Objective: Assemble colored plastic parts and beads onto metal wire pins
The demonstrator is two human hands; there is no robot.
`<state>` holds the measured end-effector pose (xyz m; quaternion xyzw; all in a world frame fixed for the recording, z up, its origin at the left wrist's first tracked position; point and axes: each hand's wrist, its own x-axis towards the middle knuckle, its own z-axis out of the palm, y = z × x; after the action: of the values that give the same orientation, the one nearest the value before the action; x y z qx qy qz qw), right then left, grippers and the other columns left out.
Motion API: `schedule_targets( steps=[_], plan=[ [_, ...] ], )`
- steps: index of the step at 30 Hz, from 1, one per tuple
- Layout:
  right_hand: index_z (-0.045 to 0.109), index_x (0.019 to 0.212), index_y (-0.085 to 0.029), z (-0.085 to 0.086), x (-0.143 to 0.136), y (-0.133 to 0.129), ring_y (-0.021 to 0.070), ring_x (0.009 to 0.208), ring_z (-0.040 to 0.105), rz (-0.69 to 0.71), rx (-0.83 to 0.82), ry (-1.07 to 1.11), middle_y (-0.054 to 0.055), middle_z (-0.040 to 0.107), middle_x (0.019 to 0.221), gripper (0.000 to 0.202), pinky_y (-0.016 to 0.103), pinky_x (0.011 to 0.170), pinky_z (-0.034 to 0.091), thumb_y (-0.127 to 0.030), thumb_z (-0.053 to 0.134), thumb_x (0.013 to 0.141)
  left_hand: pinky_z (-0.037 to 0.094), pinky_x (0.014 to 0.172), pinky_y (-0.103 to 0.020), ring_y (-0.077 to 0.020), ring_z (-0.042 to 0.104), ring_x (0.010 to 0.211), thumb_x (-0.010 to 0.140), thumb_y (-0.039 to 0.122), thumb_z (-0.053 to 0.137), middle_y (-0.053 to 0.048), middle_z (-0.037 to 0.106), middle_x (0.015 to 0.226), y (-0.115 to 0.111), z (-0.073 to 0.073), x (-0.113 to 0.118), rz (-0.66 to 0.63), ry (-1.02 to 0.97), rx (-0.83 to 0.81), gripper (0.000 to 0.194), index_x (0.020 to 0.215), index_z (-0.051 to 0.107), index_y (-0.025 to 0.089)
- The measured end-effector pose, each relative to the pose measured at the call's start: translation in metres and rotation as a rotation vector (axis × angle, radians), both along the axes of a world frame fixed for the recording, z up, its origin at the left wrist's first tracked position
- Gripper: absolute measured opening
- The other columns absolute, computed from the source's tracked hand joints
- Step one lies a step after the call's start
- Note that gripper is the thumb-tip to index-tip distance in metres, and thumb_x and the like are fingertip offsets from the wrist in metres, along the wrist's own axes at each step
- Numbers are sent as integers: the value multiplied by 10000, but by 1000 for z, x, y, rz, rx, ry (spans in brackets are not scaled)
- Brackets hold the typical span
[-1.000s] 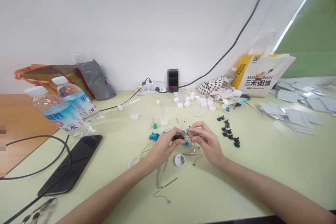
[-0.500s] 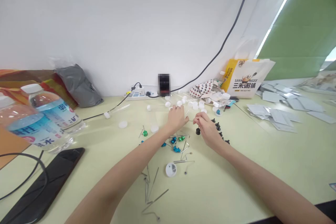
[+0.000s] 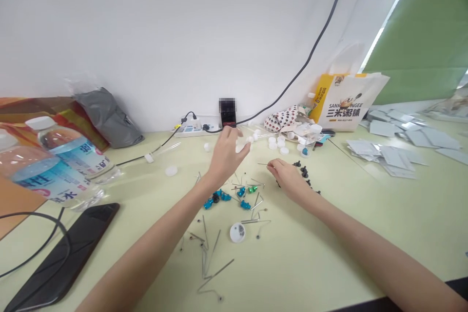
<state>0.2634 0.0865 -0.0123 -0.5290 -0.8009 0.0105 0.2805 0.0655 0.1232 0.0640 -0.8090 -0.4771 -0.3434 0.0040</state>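
My left hand (image 3: 227,155) reaches over the middle of the table, thumb and fingers apart, near the white caps at the back. My right hand (image 3: 287,177) is closed in a pinch on a thin metal rod (image 3: 262,164), whose end juts out to the left. Beside that hand lie several black knob-like parts (image 3: 304,171). Blue metal parts (image 3: 245,204) and a green metal part (image 3: 252,189) sit between my forearms. Closer to me are bent metal rods (image 3: 224,271) and a round white cap (image 3: 233,237) holding small bits.
White caps (image 3: 281,144) and crumpled packaging (image 3: 283,121) lie along the wall by a power strip (image 3: 188,129). Water bottles (image 3: 73,148) and a black phone (image 3: 69,253) are at left. A paper bag (image 3: 341,102) and stacks of grey cards (image 3: 397,160) stand right.
My left hand has moved left and a little farther back, its fingers spreading apart. My right hand has shifted slightly, still pinched, and the rod at its fingertips now shows more plainly.
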Motion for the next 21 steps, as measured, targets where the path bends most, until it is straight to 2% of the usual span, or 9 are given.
schedule_targets(
  steps=[2,3,6,9,11,14,17,19,21],
  plan=[
    [526,867,-171,0,0,-2,160,649,534,-8,-33,6,48,588,779,229,259,593,365,-269,336,948,434,855,-306,-190,533,1001,896,308,460,-91,525,1090,-23,3,-22,-13,-62,16,160,998,448,185],
    [525,862,-173,1,1,-3,163,640,523,-9,-50,13,46,586,754,217,257,586,353,-272,349,941,432,866,-311,-185,542,999,891,298,476,-83,539,1086,-34,1,-33,-61,-170,1,156,999,431,193],
    [530,853,-175,2,2,-6,164,640,502,-8,-101,56,53,590,743,168,253,586,333,-254,392,909,440,839,-316,-177,581,948,868,248,528,-60,597,1015,-66,-17,-62,-143,-314,-102,160,968,407,212],
    [530,848,-186,9,2,-8,139,588,476,13,-159,129,52,625,803,194,246,565,329,-262,364,915,448,771,-315,-182,588,876,828,219,591,-50,594,910,-85,-38,-79,-167,-374,-93,192,938,435,206],
    [519,857,-201,20,0,-8,120,546,449,36,-188,181,34,648,853,242,243,553,336,-273,303,939,450,704,-294,-167,587,790,808,214,624,-27,583,832,-93,-45,-81,-193,-445,-106,221,923,436,207],
    [482,881,-219,44,-11,-12,113,602,441,94,-188,314,17,655,977,258,238,599,372,-309,256,963,449,734,-295,-158,581,795,795,220,649,-26,582,844,-99,-46,-75,-223,-456,-200,202,898,476,202],
    [473,828,-209,71,-33,-22,106,576,364,288,-231,808,37,647,983,230,237,557,349,-344,336,954,453,772,-303,-159,581,822,787,241,662,-25,582,864,-103,-45,-68,-248,-508,-321,205,893,492,202],
    [478,775,-198,86,-52,-32,100,574,358,376,-199,967,42,637,949,240,240,552,341,-332,378,947,453,781,-308,-162,580,833,781,251,670,-24,582,875,-104,-46,-65,-241,-554,-387,218,896,491,204],
    [501,779,-194,93,-68,-43,92,571,371,422,-123,1050,44,604,982,244,250,557,348,-303,370,954,453,779,-308,-163,576,835,780,255,672,-20,580,873,-106,-48,-63,-238,-602,-436,224,897,487,208]
  ],
)
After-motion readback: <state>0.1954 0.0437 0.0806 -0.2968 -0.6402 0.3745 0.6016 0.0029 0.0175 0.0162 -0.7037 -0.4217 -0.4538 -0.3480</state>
